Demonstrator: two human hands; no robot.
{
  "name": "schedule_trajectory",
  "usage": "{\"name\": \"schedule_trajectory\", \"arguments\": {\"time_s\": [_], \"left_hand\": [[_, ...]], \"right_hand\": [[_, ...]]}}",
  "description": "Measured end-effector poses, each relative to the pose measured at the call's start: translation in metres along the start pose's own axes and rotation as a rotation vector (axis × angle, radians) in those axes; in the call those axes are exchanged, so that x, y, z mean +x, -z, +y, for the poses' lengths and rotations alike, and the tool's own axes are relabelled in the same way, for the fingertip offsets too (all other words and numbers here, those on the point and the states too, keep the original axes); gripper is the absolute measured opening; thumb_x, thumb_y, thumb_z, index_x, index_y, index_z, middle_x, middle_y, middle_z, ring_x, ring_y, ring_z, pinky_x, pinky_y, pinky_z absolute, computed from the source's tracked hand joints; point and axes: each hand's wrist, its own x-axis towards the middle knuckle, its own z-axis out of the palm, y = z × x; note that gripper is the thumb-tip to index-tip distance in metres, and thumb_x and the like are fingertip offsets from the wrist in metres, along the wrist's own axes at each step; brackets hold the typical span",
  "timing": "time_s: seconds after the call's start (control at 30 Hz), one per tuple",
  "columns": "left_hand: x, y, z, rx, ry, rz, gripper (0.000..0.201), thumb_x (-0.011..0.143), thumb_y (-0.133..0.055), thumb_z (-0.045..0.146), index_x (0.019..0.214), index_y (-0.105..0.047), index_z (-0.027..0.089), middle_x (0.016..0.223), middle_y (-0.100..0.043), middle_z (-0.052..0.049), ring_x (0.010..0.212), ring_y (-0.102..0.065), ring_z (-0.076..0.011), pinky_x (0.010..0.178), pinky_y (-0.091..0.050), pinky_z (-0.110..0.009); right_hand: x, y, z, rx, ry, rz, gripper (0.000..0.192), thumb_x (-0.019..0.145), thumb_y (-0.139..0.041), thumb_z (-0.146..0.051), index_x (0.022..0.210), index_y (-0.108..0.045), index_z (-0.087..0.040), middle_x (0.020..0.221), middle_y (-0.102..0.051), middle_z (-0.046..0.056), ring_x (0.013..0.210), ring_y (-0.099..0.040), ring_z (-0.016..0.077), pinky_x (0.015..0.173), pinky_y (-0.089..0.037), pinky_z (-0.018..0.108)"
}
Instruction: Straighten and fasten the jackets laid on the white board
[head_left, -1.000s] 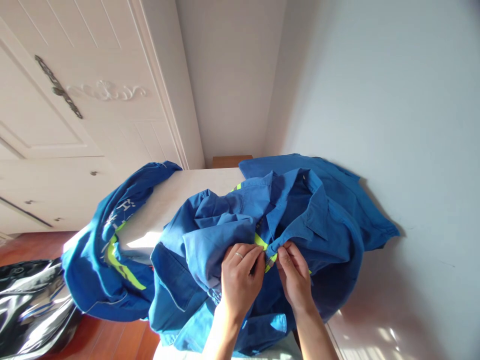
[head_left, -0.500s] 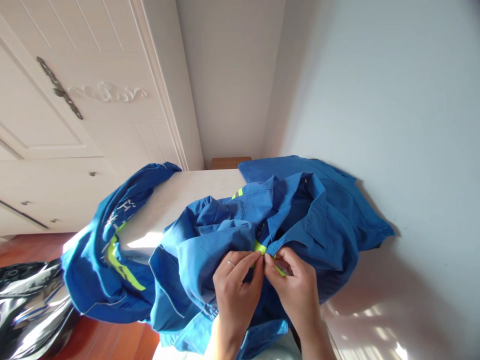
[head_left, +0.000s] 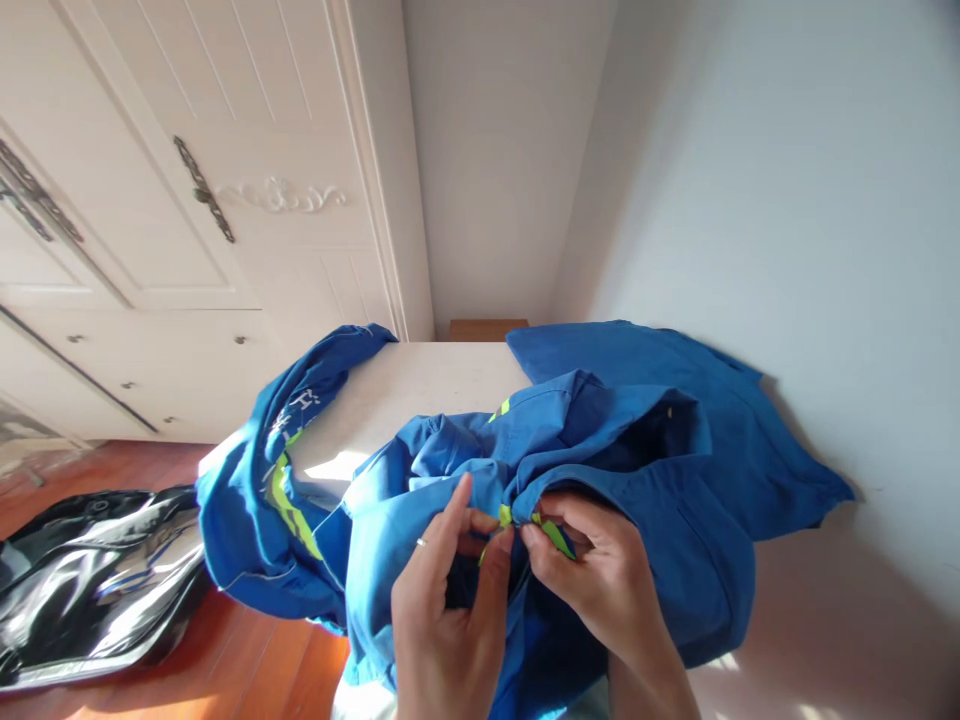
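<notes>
Currently, left hand [head_left: 450,590] and right hand [head_left: 592,565] sit just beside each other, each with thumb and fingers pinched on neon-yellow trim [head_left: 505,515] of 1 rumpled blue fabric garment [head_left: 690,550]. Garment: heaped over pale flat tabletop [head_left: 442,375], right of blue white-lettered garment [head_left: 251,540].

The hands [head_left: 450,610] hide part of the blue garment [head_left: 555,415].
</notes>
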Motion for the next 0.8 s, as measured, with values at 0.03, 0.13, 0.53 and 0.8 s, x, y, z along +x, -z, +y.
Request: {"name": "schedule_trajectory", "arguments": {"time_s": [0.03, 0.13, 0.53, 0.8], "left_hand": [[0.000, 0.001, -0.002, 0.026, -0.037, -0.003, 0.030, 0.092, -0.068, 0.023, 0.122, -0.071, 0.025, 0.103, -0.078, -0.002, 0.079, -0.075, -0.0138, 0.071, -0.064, -0.021], [0.001, 0.002, -0.005, 0.054, -0.121, -0.051, 0.027, 0.095, -0.063, 0.018, 0.119, -0.072, 0.026, 0.112, -0.077, -0.004, 0.096, -0.076, -0.0153, 0.083, -0.064, -0.022], [0.006, -0.007, -0.012, 0.081, -0.122, 0.049, 0.020, 0.096, -0.055, 0.009, 0.100, -0.069, 0.021, 0.089, -0.075, -0.001, 0.080, -0.071, -0.0134, 0.071, -0.060, -0.022], [0.004, -0.010, -0.009, 0.120, -0.145, 0.127, 0.020, 0.096, -0.054, 0.008, 0.097, -0.071, 0.018, 0.090, -0.075, -0.002, 0.083, -0.071, -0.0130, 0.075, -0.059, -0.021]], "right_hand": [[0.000, -0.002, 0.001, 0.034, -0.017, -0.017, 0.016, 0.089, -0.065, -0.028, 0.088, -0.078, -0.017, 0.077, -0.072, 0.004, 0.068, -0.067, 0.0140, 0.070, -0.058, 0.020], [-0.003, -0.006, 0.006, 0.132, -0.056, -0.035, 0.020, 0.091, -0.065, -0.030, 0.095, -0.078, -0.016, 0.084, -0.073, 0.006, 0.074, -0.070, 0.0152, 0.073, -0.058, 0.020], [-0.006, -0.033, 0.011, 0.142, -0.086, 0.105, 0.016, 0.089, -0.068, -0.032, 0.089, -0.073, -0.017, 0.078, -0.071, 0.004, 0.070, -0.069, 0.0135, 0.066, -0.057, 0.017], [-0.010, -0.032, 0.005, 0.090, -0.049, 0.056, 0.018, 0.092, -0.066, -0.032, 0.097, -0.071, -0.015, 0.090, -0.074, 0.008, 0.080, -0.073, 0.0169, 0.075, -0.062, 0.021]]}}
